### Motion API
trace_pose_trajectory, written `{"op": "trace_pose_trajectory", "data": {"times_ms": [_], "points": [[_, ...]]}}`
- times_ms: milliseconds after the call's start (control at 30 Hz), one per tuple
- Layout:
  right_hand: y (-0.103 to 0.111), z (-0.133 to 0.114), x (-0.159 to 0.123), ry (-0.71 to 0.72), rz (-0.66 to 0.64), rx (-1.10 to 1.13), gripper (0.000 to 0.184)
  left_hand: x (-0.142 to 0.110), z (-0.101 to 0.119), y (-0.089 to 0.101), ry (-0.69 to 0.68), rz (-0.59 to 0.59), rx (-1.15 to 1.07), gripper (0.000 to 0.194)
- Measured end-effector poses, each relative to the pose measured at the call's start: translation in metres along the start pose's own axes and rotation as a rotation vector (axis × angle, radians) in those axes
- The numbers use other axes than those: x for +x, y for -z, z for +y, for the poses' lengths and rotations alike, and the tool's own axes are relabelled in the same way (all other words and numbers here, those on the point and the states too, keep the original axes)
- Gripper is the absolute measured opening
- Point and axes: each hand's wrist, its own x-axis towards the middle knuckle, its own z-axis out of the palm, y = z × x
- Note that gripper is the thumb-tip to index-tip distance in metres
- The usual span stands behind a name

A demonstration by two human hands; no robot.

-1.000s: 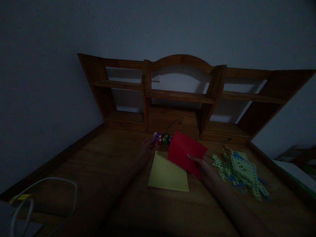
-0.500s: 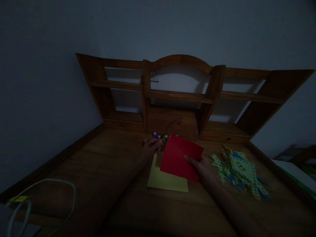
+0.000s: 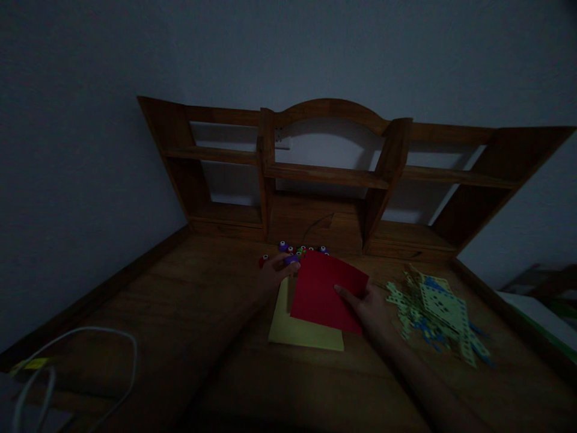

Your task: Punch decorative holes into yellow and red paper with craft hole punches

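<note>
Centre frame: your right hand [image 3: 373, 307] grips red sheet [image 3: 330, 291], shifted left over yellow pad [image 3: 306, 338] since a second ago. Your left hand [image 3: 271, 275] pinches purple toy [image 3: 291, 259] near sheet's upper-left corner; both pieces apparently being worked together.

Both forearms [image 3: 412, 373] are bare — slim, tapering toward the wrists [image 3: 387, 343].

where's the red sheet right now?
Head view, just right of and below centre: the red sheet is in the right hand, partly covering the yellow sheet, left of the green-and-blue pile.
</note>
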Motion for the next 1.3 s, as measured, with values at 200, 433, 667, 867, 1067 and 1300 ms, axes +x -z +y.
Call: {"op": "trace_pose_trajectory", "data": {"times_ms": [200,433,667,867,1067,1300], "points": [[0.0,0.004,0.001,0.013,-0.012,-0.025,0.042,0.006,-0.006,0.004,-0.014,-0.083,-0.023,0.032],[0.0,0.007,0.001,0.022,-0.026,-0.025,0.04,0.001,-0.001,0.002,-0.003,-0.123,-0.067,0.029],[0.0,0.004,0.001,0.048,-0.04,-0.048,0.039,0.004,-0.004,0.004,-0.006,-0.113,-0.113,0.033],[0.0,0.001,0.0,0.019,-0.056,-0.059,0.042,0.003,-0.003,0.004,0.014,-0.128,-0.177,0.031],[0.0,-0.002,-0.002,-0.022,-0.05,-0.043,0.045,0.002,-0.002,0.003,0.022,-0.129,-0.203,0.029],[-0.001,0.002,-0.001,0.018,-0.032,-0.025,0.043,0.007,-0.009,0.008,0.04,-0.155,-0.171,0.032]]}}
